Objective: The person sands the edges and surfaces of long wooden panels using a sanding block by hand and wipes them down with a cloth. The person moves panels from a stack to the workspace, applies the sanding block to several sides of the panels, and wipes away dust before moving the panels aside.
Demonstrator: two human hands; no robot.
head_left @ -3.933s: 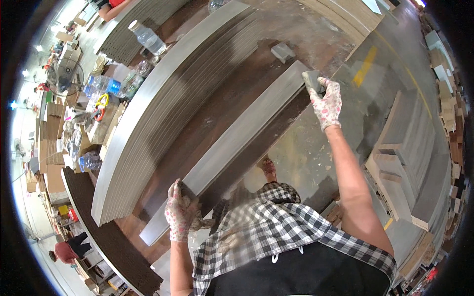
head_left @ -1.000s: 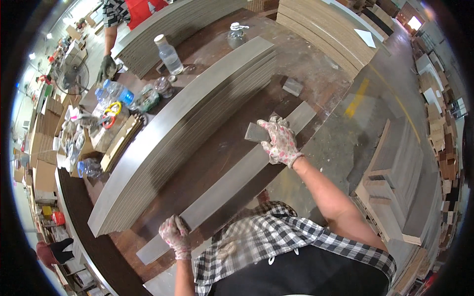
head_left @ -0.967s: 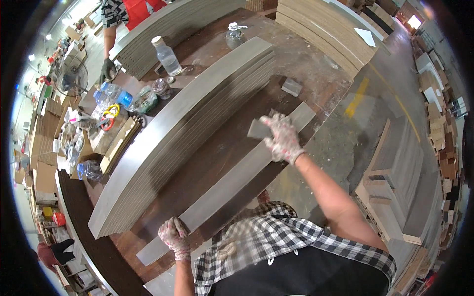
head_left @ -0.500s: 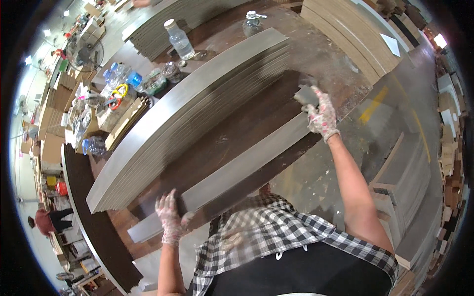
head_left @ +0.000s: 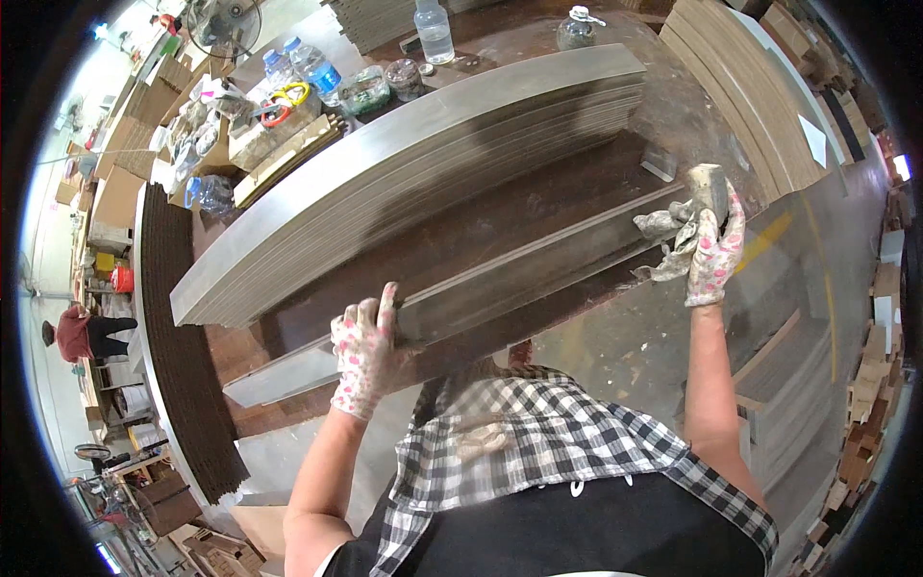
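Observation:
A long grey strip (head_left: 519, 298) lies slantwise across the brown worktable before me, with a thin raised-looking line along its far side. My left hand (head_left: 363, 351), in a white glove with pink spots, rests over the strip's left part, fingers stretched out and holding nothing. At the strip's right end my right hand (head_left: 716, 240), gloved alike, is closed on a crumpled grey rag (head_left: 683, 226); part of the rag bulges up by the fingertips and loose folds hang over the strip. A small greyish block (head_left: 659, 162) stands on the table just beyond the rag.
A curved stack of grey-topped boards (head_left: 413, 154) fills the table beyond the strip. Bottles (head_left: 315, 72), jars (head_left: 404, 79) and scissors (head_left: 286, 104) stand behind it. More stacked boards flank the table at left (head_left: 178, 337) and far right (head_left: 740, 96). Someone (head_left: 82, 332) stands far left.
My right hand has gone from the grey block to holding the rag; the block now stands on the table. My left hand shows its fingers stretched upward. The whole view has shifted.

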